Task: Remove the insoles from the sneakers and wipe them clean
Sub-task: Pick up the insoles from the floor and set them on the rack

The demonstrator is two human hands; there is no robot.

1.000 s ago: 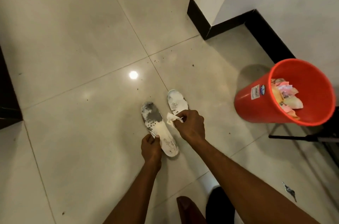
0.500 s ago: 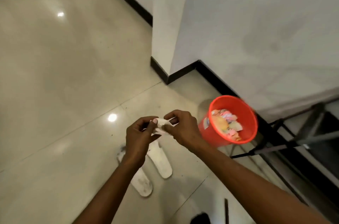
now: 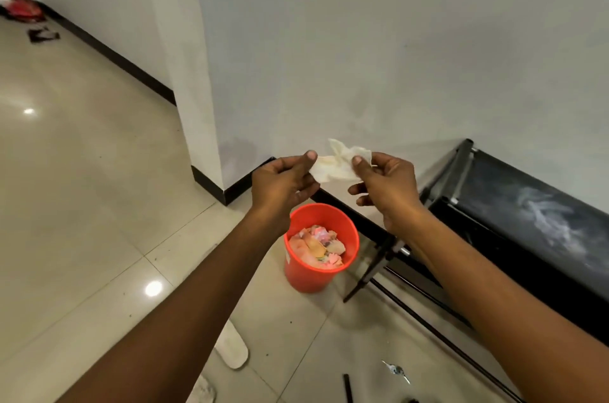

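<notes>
both hands are raised before the wall: left hand (image 3: pixel 283 183) and right hand (image 3: pixel 387 188) each pinch an edge of a crumpled white tissue (image 3: pixel 336 163), stretched between them above the red bin (image 3: pixel 316 257). one insole (image 3: pixel 232 348) lies on the near floor, partly behind the left forearm.

open floor (image 3: pixel 82 204) left, bucket (image 3: pixel 313 274) below hands
</notes>
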